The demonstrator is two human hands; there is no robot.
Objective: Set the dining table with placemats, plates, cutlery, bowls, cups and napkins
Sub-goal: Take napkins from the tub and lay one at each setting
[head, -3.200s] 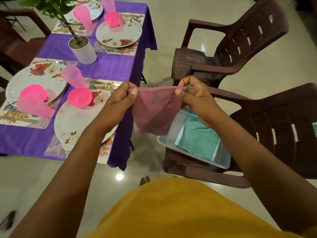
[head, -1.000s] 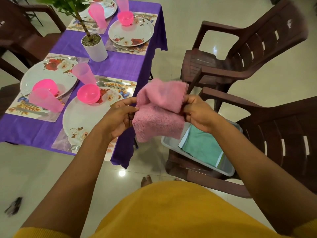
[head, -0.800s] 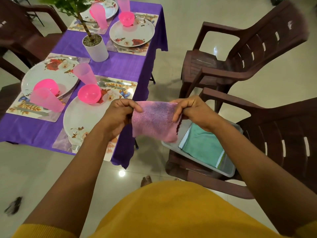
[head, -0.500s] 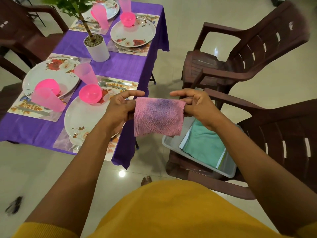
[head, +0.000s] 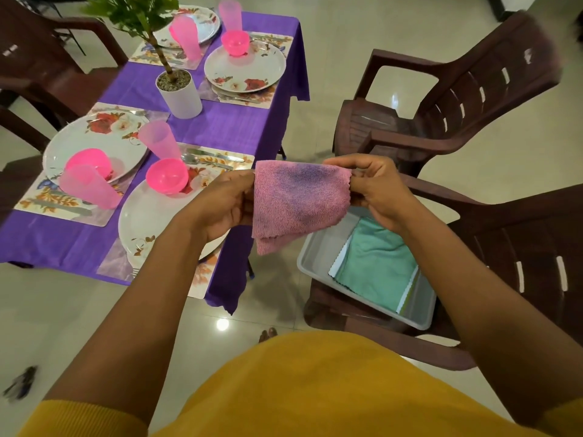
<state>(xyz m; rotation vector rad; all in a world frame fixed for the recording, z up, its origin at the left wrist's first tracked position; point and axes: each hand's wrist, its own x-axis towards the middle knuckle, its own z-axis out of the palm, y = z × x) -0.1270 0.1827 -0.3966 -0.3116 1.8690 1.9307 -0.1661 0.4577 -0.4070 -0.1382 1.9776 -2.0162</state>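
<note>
With the left hand [head: 225,201] and right hand [head: 377,187] pinching the top corners of the folded pink terry napkin [head: 298,201], held above the grey plastic tray [head: 318,252], keep edges aligned, then fold squarely.

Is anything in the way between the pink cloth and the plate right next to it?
Nothing visible. Both hands, left hand and right hand, hold the pink cloth in the air beside the nearest plate, whose bare part lies open; its pink bowl sits at the far edge.

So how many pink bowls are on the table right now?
3: one bowl on the nearest plate, one bowl on the left plate behind a tumbler, one bowl on the far right plate. The farthest setting may hide another.
</note>
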